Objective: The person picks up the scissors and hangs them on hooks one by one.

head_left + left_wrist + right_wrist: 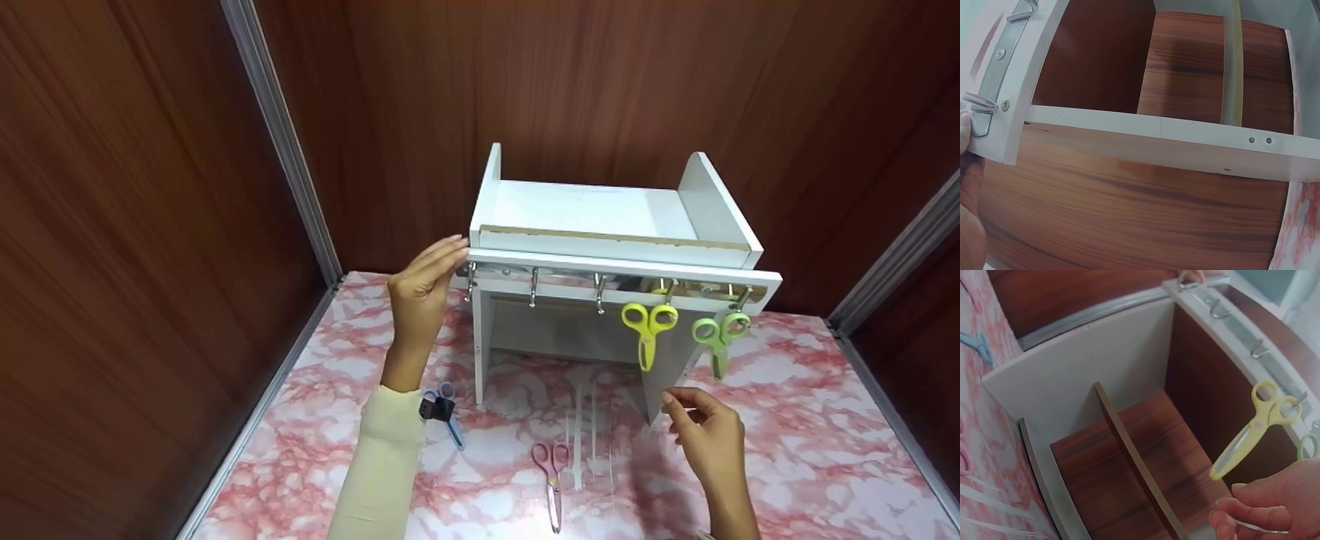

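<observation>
A white board with a row of metal hooks, a hook rail (pixel 570 279), runs across the front of a small white shelf unit (pixel 592 214). My left hand (pixel 427 281) holds the rail's left end, thumb by the end hook and fingers behind the board. Yellow scissors (pixel 647 330) hang from one hook by a handle loop. Light green scissors (pixel 720 337) hang from the hook at the right end. Below them is my right hand (pixel 709 431), fingers loosely bent and nothing seen in them. In the right wrist view its fingertips are just under the yellow scissors' tip.
Pink scissors (pixel 553 480) lie on the red-and-white marbled table (pixel 292 450) in front of the unit, beside several thin whitish strips (pixel 578 442). Blue scissors (pixel 456 431) lie left, partly behind the left wrist's black camera (pixel 437 409). Brown wood-grain panels (pixel 600 82) enclose the table.
</observation>
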A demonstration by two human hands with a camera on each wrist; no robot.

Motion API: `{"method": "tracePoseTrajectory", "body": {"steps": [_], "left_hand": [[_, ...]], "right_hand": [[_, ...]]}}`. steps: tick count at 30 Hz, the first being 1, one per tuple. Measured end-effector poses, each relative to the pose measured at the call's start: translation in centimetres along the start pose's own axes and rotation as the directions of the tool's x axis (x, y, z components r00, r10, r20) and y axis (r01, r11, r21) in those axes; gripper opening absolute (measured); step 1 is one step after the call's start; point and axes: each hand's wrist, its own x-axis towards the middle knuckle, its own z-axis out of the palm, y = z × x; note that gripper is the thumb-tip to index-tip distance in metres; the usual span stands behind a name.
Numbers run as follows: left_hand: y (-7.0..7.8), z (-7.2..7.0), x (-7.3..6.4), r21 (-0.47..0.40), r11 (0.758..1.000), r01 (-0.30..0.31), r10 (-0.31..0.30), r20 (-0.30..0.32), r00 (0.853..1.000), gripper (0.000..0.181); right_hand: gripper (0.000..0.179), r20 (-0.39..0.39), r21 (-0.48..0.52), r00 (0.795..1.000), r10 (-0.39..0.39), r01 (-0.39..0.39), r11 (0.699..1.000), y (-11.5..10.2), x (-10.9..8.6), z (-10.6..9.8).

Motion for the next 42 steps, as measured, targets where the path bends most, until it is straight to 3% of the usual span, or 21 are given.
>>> {"method": "tracePoseTrajectory", "body": {"steps": [11,21,31,37,42], "left_hand": [[-0.1,0.0,0.0,-0.001,1.000,0.002,-0.002,-0.003,1.000,0.018],[0.2,0.0,0.1,-0.016,1.000,0.011,-0.011,-0.004,1.000,0.017],[0.3,0.1,0.1,-0.029,0.999,0.012,-0.012,-0.018,1.000,0.018],[1.3,0.1,0.8,-0.016,0.999,-0.031,0.031,-0.026,0.999,0.019],[2.1,0.0,1.0,-0.025,1.000,0.005,-0.005,-0.031,1.000,0.016]], "right_hand": [[0.016,0.094,-0.050,0.992,0.084,-0.080,0.996,0.9,-1.9,0.3],[0.016,0.180,-0.076,0.978,0.109,-0.097,0.992,0.9,-3.9,1.1],[0.013,0.212,-0.098,0.971,0.114,-0.095,0.991,1.5,-5.7,2.2],[0.014,0.238,-0.102,0.963,0.128,-0.106,0.989,1.5,-6.5,2.8],[0.014,0.259,-0.101,0.958,0.125,-0.101,0.990,1.7,-7.0,3.4]]}}
